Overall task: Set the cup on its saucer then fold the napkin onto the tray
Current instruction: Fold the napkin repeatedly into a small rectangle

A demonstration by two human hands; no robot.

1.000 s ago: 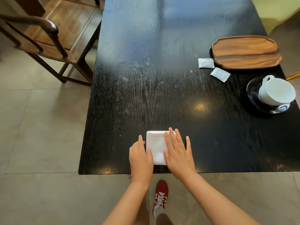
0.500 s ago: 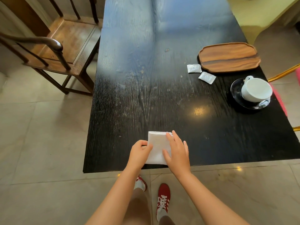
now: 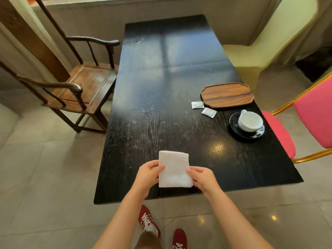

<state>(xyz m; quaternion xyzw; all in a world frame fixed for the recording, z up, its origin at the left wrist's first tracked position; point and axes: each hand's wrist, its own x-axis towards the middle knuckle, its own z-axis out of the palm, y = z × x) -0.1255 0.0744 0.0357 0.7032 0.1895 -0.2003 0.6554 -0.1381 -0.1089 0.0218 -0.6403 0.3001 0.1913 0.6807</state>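
The folded napkin (image 3: pixel 173 169) was pinched at its side edges by the left hand (image 3: pixel 147 175) and right hand (image 3: pixel 203 178) near the table's (image 3: pixel 143 105) near edge. The folds could be loosened during carriage to the distant tray (image 3: pixel 227 95).

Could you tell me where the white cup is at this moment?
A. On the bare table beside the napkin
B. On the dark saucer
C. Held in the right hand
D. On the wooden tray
B: the white cup sits on the dark saucer near the table's right edge, while the wooden tray is bare and both the left hand and the right hand hold the folded napkin.
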